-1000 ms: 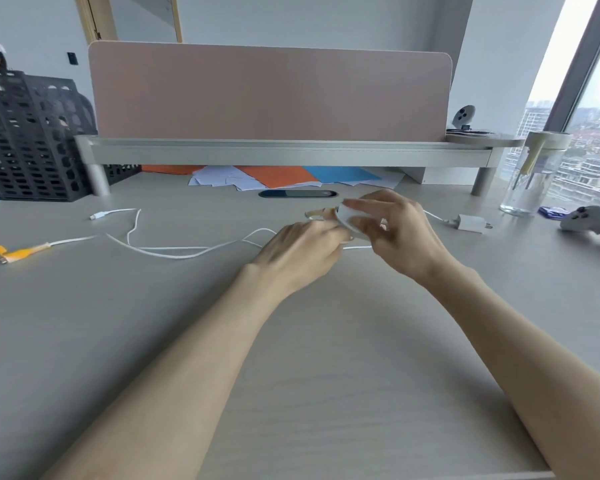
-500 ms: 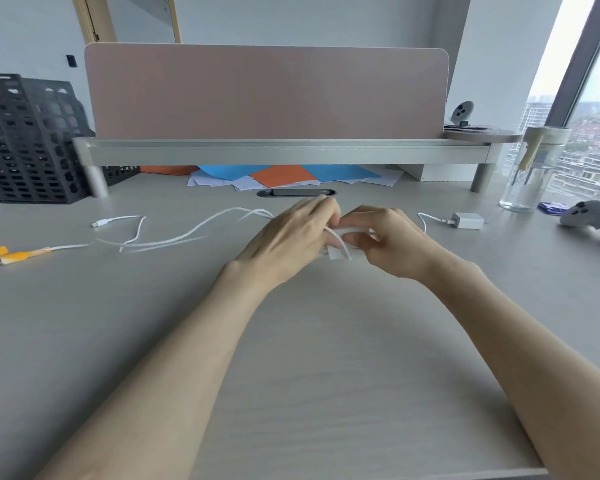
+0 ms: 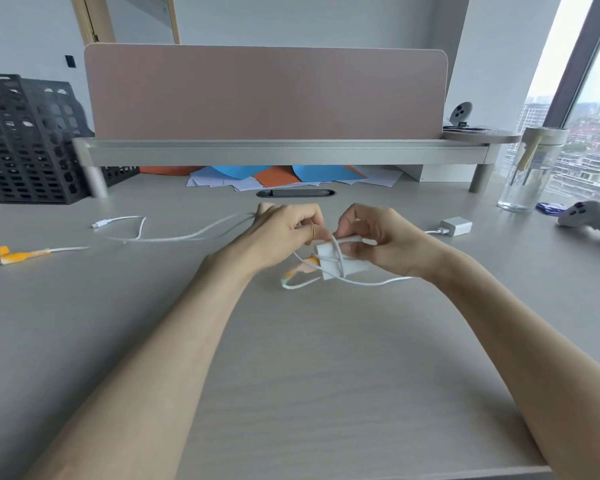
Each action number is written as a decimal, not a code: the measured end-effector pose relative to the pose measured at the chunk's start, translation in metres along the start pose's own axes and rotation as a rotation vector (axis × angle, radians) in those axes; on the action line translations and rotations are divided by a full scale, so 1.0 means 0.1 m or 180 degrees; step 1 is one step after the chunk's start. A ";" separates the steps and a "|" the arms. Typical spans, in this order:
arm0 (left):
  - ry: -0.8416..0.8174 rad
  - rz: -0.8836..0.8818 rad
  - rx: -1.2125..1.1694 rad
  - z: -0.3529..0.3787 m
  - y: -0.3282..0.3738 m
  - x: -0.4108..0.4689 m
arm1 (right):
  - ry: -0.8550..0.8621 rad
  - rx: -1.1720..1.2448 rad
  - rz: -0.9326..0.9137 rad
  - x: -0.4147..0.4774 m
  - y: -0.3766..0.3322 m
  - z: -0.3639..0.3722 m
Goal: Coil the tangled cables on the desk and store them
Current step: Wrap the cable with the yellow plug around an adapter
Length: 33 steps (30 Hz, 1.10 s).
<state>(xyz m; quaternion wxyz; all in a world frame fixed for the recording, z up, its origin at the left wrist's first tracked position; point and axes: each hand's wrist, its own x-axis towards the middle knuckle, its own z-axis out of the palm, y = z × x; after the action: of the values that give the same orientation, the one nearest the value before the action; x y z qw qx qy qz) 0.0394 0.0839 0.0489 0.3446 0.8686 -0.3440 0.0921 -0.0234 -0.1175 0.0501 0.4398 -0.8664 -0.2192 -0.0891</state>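
My right hand [image 3: 385, 240] grips a white charger block [image 3: 340, 263] just above the desk [image 3: 291, 375]. A white cable [image 3: 187, 235] loops around the block and trails left to its plug near the desk's left side. My left hand [image 3: 284, 232] pinches this cable right beside the block. An orange-tagged cable end [image 3: 305, 266] hangs under the block. A second orange-tagged cable [image 3: 25, 254] lies at the far left. Another white charger [image 3: 456, 226] with a short cable sits to the right of my hands.
A black mesh file rack [image 3: 25, 140] stands at the back left. A monitor shelf [image 3: 284, 150] with a pink divider spans the back, with coloured papers [image 3: 281, 176] under it. A glass jar [image 3: 530, 171] and a grey game controller [image 3: 589, 218] sit at the right.
Both hands dropped nearer to me and tilted the charger block. The cable now wraps around the block, and its slack on the left has been drawn in toward my left hand.
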 end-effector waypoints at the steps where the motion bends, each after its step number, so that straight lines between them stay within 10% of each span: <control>1: -0.0007 0.0041 -0.0081 0.00 0.00 0.00 | 0.0008 0.0115 -0.0004 0.01 -0.01 0.01; 10: -0.0124 -0.0047 -0.1401 0.01 -0.05 -0.03 | -0.0142 0.0626 -0.0114 -0.06 -0.04 0.01; 21: 0.0861 0.0449 0.0917 0.09 -0.27 -0.02 | 0.0743 -0.0169 -0.0273 -0.02 0.03 0.00; 33: 0.1521 -0.0364 0.0861 0.13 -0.47 -0.08 | 0.2118 0.0221 -0.0019 -0.01 0.05 -0.18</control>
<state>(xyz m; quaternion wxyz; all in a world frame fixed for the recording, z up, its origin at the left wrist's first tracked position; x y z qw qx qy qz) 0.0632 0.1040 0.0113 0.3015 0.8784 -0.1880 0.3198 -0.0210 -0.1343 0.0569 0.5163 -0.7736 -0.0690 -0.3608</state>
